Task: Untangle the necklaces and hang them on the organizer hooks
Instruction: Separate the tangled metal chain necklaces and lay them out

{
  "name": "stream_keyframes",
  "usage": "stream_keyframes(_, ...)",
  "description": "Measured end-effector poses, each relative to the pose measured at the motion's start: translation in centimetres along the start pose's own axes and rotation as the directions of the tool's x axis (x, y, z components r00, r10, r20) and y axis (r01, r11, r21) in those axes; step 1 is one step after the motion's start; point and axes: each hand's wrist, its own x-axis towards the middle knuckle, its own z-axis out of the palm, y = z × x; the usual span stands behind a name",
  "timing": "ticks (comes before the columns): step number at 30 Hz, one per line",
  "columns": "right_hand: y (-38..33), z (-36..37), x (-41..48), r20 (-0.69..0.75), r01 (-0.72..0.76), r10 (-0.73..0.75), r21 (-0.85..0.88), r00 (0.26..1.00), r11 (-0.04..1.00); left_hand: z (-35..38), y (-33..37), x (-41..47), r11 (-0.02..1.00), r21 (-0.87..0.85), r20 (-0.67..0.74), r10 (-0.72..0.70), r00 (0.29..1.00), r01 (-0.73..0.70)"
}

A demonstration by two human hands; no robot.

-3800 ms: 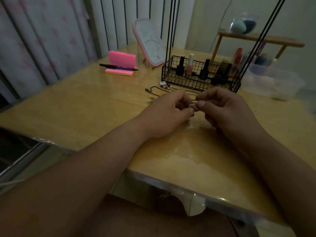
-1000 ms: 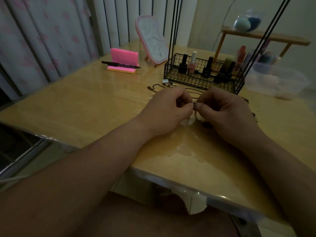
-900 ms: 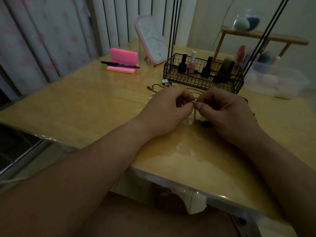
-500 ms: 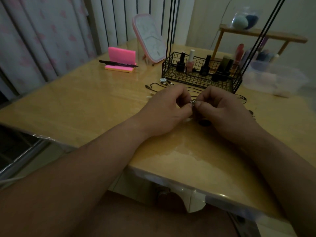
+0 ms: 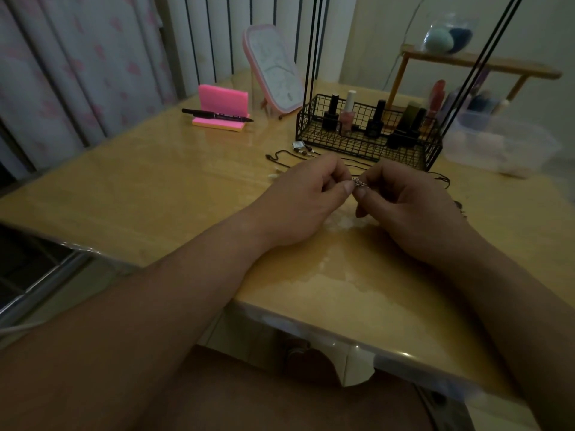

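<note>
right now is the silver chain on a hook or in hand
In hand: left hand and right hand pinch the bunched silver chain between them.

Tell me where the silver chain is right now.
Head view: the silver chain is right of centre, pinched between the left hand and right hand, over the table, in front of the wire basket.

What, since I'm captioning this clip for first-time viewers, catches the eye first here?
At the middle of the table, the left hand and right hand pinch a small silver chain between them. Behind them stands a black wire basket of nail polish bottles, with dark cord necklaces lying on the table before it. Far left, a bright pink note pad with a black pen across it stands out.
</note>
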Motion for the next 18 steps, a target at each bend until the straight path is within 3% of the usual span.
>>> stream_keyframes(6, -0.09, -0.01, -0.05, -0.015, 0.002, -0.002, 0.032, 1.0, 0.999, 0.04, -0.03, -0.08, 0.998, 0.062, 0.014, 0.008, 1.0, -0.009)
stream_keyframes(18, -0.08, -0.24, 0.04, -0.024, -0.04, 0.042, 0.087, 0.999, 0.995, -0.15, 0.15, -0.04, 1.0, 0.018, 0.04, -0.011, 0.999, 0.01)
